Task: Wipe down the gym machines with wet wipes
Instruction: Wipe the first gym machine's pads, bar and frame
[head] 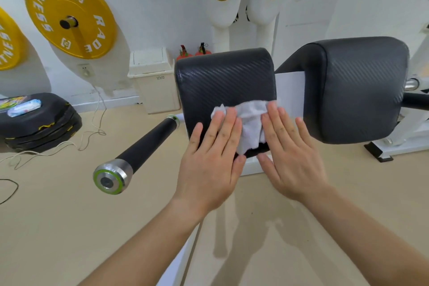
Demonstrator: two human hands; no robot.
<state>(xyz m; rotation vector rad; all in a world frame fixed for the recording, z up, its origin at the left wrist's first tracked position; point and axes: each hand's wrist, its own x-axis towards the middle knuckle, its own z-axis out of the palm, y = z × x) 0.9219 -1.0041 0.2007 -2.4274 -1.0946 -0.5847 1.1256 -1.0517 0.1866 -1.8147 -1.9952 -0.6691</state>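
1. On the lower front of the left pad (222, 76): the wet wipe (249, 121), white and crumpled, lies pressed against the black textured cover near the pad's right edge.
2. Progress, as a judgement: this pad is mid-wipe. Whether its upper part is already done cannot be told, since no damp sheen shows.
3. Likely left to do: the right pad (359, 90) and the black handle bar (144, 144). Neither is being touched.
4. Left hand (213, 158): flat, fingers straight and close together. It presses the wipe's left part onto the pad, with the thumb out to the side. It grips nothing.
5. Right hand (290, 153): also flat, fingers straight and slightly spread. It presses the wipe's right part, and its outer fingers reach towards the gap between the pads.
6. The hands sit side by side, thumbs near each other, with the wipe bunched between them.
7. Further out: a pack of wipes (24, 107) rests on stacked black plates (46, 127) at far left. A white bin (155, 86) stands by the wall, and a yellow weight plate (69, 14) hangs above.
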